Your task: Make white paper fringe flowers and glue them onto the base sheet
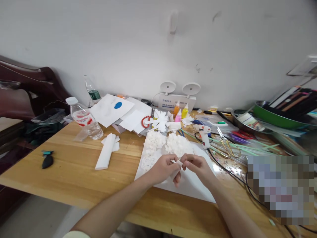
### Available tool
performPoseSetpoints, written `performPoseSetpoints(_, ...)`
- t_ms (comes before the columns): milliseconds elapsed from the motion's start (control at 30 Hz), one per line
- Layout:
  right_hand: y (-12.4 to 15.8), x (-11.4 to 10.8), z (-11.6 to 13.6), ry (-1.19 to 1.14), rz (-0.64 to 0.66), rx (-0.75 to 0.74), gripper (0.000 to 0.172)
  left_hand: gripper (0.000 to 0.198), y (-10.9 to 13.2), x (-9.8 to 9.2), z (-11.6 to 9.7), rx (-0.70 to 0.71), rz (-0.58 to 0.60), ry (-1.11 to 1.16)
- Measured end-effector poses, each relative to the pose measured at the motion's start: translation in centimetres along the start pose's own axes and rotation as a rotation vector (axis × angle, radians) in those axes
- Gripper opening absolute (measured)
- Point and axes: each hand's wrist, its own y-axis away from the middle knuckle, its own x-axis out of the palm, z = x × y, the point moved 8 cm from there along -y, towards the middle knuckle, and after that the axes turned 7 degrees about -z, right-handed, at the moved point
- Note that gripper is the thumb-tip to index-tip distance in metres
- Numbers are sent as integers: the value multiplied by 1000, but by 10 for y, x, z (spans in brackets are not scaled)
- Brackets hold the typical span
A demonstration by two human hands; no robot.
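Note:
Over a white sheet (198,185) on the wooden table, my left hand (167,168) and my right hand (196,165) meet, their fingertips pinching a small white paper piece (179,163) between them. Just behind my hands, mounds of crumpled white paper bits (178,144) lie on the sheet. Folded white paper strips (106,152) rest on the wood to the left of the sheet. Cut white paper (160,121) with pointed strips lies behind the mounds.
A water bottle (85,120) stands at the left, near a small black object (47,161). At the right are a glue gun (205,136), gold-handled scissors (228,147), black cables and a green pan (279,115). Paint bottles (184,111) stand by the wall.

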Motion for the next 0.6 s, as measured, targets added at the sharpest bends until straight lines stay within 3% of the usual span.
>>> performPoseSetpoints(100, 0, 2, 2, 1, -15, 34, 24, 14, 0, -6, 4, -11, -6, -161)
performPoseSetpoints(400, -1, 1, -12, 54, 42, 96, 22, 20, 4, -12, -12, 259, -155, -645)
performPoseSetpoints(600, -7, -2, -11, 60, 9, 93, 22, 23, 1, -16, -5, 225, -192, -588)
